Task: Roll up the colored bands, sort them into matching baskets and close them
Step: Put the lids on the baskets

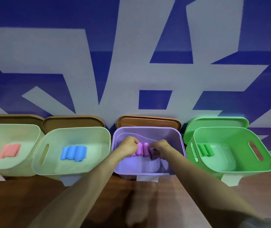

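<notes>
Four open baskets stand in a row against the wall. Both my hands reach into the purple basket [179, 139]. My left hand [128, 146] curls over the left end of a row of rolled pink-purple bands [142, 149]. My right hand [160, 148] pinches a darker purple rolled band [153, 154] at the row's right end. The far-left pale green basket [32, 134] holds rolled pink bands [9, 150]. The second pale green basket [105, 137] holds rolled blue bands [73, 153]. The bright green basket [266, 155] holds rolled green bands [205, 150].
Brown lids [73, 122] lean against the wall behind the first three baskets, and a green lid [213, 122] leans behind the bright green one. The baskets sit on a brown wooden tabletop [24, 199]. A blue and grey patterned wall rises behind.
</notes>
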